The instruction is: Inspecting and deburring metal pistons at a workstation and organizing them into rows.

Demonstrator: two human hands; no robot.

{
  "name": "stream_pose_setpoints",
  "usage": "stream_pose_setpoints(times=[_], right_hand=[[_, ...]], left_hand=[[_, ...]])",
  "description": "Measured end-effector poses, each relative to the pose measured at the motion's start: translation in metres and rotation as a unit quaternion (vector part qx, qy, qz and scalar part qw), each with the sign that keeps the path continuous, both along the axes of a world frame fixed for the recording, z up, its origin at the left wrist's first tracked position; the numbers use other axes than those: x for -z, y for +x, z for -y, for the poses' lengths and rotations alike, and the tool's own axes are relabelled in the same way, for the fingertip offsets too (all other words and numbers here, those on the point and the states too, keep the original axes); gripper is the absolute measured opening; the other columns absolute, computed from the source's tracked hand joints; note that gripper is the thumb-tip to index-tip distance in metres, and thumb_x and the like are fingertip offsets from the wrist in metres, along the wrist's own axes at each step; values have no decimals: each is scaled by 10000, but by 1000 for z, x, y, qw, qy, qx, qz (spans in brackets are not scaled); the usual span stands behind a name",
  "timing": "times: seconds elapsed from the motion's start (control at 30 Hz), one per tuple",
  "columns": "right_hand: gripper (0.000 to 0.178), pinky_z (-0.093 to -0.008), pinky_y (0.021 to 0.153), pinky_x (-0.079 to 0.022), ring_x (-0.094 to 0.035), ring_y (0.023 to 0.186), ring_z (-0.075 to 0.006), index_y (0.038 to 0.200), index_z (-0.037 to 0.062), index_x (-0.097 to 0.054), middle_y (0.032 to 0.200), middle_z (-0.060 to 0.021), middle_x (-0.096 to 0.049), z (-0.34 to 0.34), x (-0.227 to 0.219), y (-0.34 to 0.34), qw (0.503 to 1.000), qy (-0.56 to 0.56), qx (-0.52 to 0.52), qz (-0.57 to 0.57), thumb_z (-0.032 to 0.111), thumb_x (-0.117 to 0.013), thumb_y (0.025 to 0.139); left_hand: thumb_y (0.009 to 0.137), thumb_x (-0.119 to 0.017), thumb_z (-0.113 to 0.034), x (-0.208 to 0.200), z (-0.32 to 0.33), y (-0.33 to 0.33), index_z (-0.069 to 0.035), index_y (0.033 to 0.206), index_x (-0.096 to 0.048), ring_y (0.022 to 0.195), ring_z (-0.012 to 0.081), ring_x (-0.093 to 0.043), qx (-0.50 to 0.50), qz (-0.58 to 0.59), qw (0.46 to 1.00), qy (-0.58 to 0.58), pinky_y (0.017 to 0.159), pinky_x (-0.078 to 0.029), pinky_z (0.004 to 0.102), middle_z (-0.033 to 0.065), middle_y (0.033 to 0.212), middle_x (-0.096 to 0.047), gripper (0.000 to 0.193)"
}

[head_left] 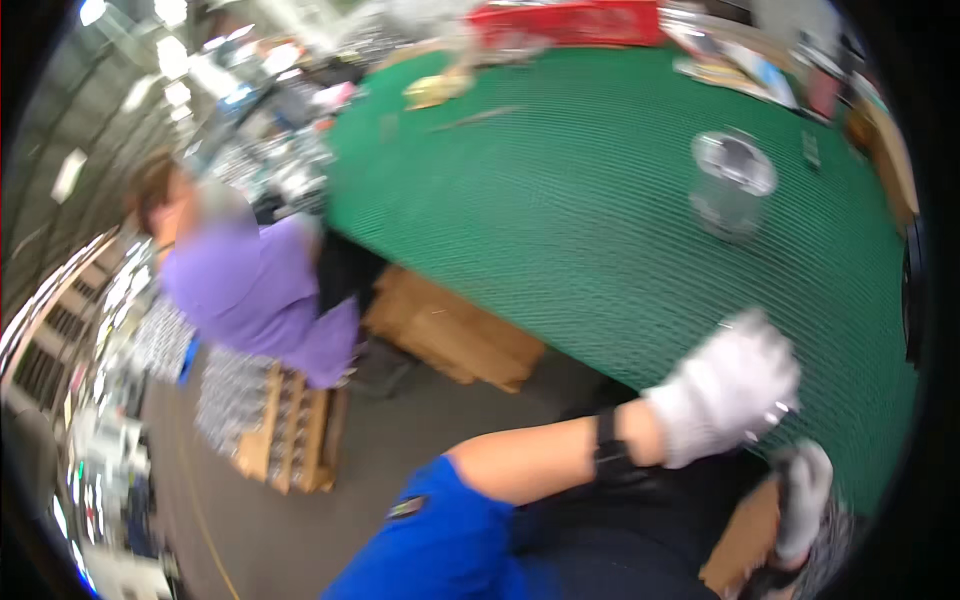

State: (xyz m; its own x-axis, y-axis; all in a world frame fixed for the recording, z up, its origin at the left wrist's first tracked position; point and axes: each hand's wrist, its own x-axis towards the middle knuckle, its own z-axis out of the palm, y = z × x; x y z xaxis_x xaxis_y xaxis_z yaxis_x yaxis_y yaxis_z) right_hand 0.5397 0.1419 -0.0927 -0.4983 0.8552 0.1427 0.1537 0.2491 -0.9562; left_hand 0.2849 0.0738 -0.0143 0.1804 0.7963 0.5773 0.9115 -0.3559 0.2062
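My left hand (728,385), in a white knit glove with a dark band on the wrist, is over the near edge of the green ribbed table mat (560,200). Its fingers are curled in. Small shiny glints show by its lower side, but blur hides what it holds. Close below it, by the table's edge, is my right hand (803,500) in a white and grey glove. Motion smears its fingers. Farther up the mat stands a clear plastic tub (733,195), apart from both hands.
A red crate (565,22) sits at the far edge, near a crumpled yellow item (438,90). Packets (740,72) lie at the back right. Flattened cardboard (450,325) is under the table. At left, a person in purple (250,285) is beside stacked boxes (285,430).
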Motion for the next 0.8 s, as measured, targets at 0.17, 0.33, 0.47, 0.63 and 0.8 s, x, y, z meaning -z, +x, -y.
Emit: stream_pose_setpoints(times=[0.17,0.33,0.47,0.63,0.8], right_hand=[[128,-431,613,-472,-602,680,-345,815,55,-667,712,-132,-600,-7,-50,-71,955,221,-140,137,182,-664,834],[198,-402,504,-505,-617,568,-305,712,99,-614,649,-98,-591,-1,-54,-66,960,207,-139,125,232,-654,853],[250,-411,457,-486,-593,497,-292,674,117,-587,597,-71,-547,-12,-63,-65,925,307,-112,193,283,-686,833],[283,-411,441,-483,-604,498,-277,665,115,-587,598,-62,-561,-18,-73,-64,883,358,-139,271,315,-688,839],[242,-409,528,-518,-622,555,-303,703,93,-623,620,-75,-585,-21,-82,-57,871,309,-238,300,277,-680,849]], left_hand=[[694,-718,-129,-3,13,-10,-59,975,-659,996,302,-651,-65,-31,996,-53,950,-517,466,108,1039,-665,295],[720,-694,-137,-5,2,-3,-78,1077,-630,1040,267,-621,-59,-111,992,-25,995,-496,444,72,1090,-636,368],[738,-699,-144,-20,-25,-7,-89,1022,-630,981,312,-643,-35,-108,984,-136,898,-514,422,93,1019,-658,297],[723,-659,-70,-33,-71,-17,-60,1005,-655,829,344,-665,-11,-103,941,-321,748,-546,431,126,874,-670,282],[719,-645,-37,-29,-56,-28,-43,1065,-657,924,352,-670,20,-45,970,-238,800,-550,408,157,983,-683,346]])
